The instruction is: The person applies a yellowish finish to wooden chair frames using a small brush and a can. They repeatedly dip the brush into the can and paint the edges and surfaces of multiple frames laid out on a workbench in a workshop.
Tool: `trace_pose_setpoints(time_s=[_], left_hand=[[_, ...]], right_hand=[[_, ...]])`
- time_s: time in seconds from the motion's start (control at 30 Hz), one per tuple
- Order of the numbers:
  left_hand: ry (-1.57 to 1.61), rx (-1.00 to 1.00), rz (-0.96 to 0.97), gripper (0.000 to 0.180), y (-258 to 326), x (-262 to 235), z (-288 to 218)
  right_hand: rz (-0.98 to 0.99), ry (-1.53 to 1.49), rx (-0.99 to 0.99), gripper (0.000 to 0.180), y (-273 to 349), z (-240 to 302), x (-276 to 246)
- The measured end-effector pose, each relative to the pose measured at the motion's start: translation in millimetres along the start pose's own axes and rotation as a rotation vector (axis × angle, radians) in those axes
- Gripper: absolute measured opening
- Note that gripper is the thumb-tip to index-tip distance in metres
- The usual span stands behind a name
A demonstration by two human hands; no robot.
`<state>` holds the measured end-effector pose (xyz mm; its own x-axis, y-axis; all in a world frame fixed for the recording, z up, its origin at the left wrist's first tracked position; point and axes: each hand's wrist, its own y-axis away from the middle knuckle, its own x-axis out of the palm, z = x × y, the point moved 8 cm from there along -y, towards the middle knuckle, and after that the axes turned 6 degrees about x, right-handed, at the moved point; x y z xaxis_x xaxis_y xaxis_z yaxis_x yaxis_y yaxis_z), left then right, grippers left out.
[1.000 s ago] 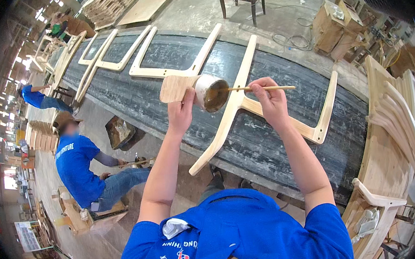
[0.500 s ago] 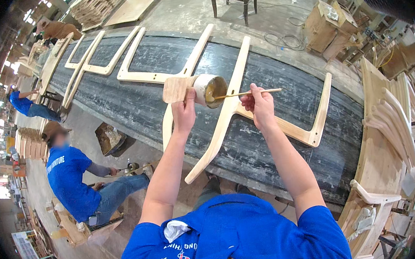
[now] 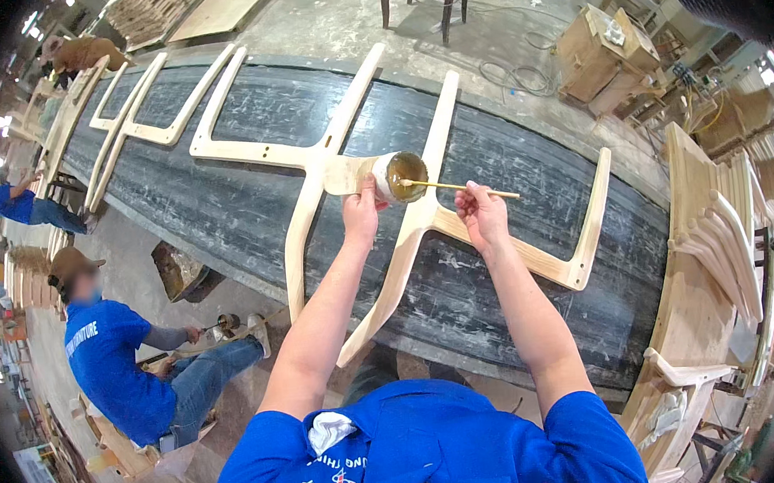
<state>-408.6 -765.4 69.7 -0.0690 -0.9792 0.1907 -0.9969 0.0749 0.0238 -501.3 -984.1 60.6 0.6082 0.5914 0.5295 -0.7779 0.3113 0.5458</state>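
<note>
So the left hand [image 3: 362,214] wraps a tilted glue cup [image 3: 397,177] just above the wooden frame [image 3: 422,220], while the right hand [image 3: 481,215] pinches a thin stick [image 3: 460,186] dipped in it, dark bench [image 3: 246,208] open around.

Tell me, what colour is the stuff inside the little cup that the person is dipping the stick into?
Brownish-tan, like glue or putty, inside the cup held in the left hand. The head view shows it.
</note>
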Motion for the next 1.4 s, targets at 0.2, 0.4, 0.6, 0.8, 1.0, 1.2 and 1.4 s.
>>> trace_pose_setpoints(time_s=[0.2, 0.4, 0.6, 0.8, 1.0, 1.2, 1.4], left_hand=[[-0.017, -0.301, 0.028, 0.047, -8.5, 5.1, 53.6], [0.068, -0.398, -0.119, 0.047, 12.6, -38.4, 83.5], [0.282, -0.498, -0.256, 0.045, 92.3, -54.1, 102.3], [0.456, -0.397, -0.347, 0.035, 120.6, -46.6, 107.4], [0.43, -0.377, -0.33, 0.034, 126.1, -48.1, 107.7], [0.437, -0.301, -0.298, 0.035, 123.3, -46.3, 100.9], [0.435, -0.282, -0.317, 0.036, 124.7, -47.4, 99.6]], right_hand=[[-0.008, 0.018, -0.009, 0.016, -18.9, 2.3, -5.9], [0.083, 0.737, -0.469, 0.019, -20.7, 54.5, 34.4], [0.131, 1.33, -0.692, 0.02, -16.9, 46.6, 74.5], [0.224, 1.553, -0.648, 0.018, -31.9, 24.3, 90.9], [0.421, 1.697, -0.83, 0.018, -22.3, 5.1, 110.0], [0.42, 1.702, -0.799, 0.019, -30.1, 1.8, 120.0], [0.288, 1.678, -0.489, 0.021, -48.5, 5.4, 100.8]])
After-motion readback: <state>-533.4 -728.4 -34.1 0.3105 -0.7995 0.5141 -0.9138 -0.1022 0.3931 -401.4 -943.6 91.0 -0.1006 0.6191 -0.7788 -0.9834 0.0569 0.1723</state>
